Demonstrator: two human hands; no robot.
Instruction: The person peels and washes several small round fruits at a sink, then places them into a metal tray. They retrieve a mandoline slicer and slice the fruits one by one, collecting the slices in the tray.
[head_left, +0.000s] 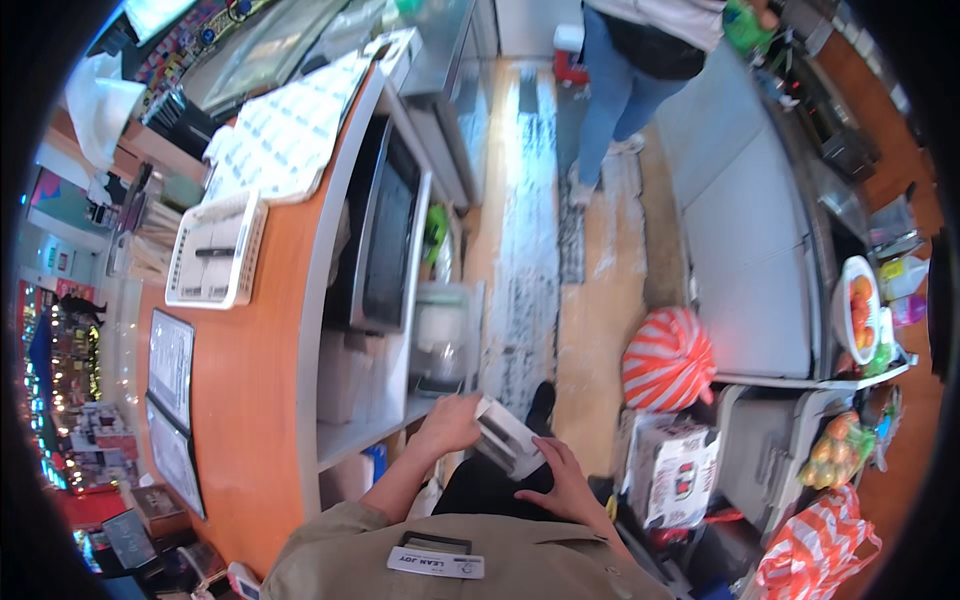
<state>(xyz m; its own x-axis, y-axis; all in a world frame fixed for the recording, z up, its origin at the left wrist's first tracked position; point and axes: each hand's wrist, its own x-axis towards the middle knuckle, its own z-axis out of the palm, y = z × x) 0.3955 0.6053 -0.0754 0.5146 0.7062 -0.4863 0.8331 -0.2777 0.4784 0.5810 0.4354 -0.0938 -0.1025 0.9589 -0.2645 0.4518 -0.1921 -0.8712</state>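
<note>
A small white box-like thing (508,440) with dark grey slots along its face is tilted in front of my body, above my dark-clothed legs. My left hand (452,422) is closed round its upper left end. At its lower right end is my right hand (568,488), the index finger against the edge and the thumb spread along the near side. The undersides of the fingers are hidden, and what lies inside the thing cannot be made out.
Left stands an orange-topped counter (265,350) bearing a white basket (250,230), with a microwave (388,235) on its shelf. A striped bag (668,360) and a printed carton (678,475) stand right. A person (620,90) stands farther along the aisle.
</note>
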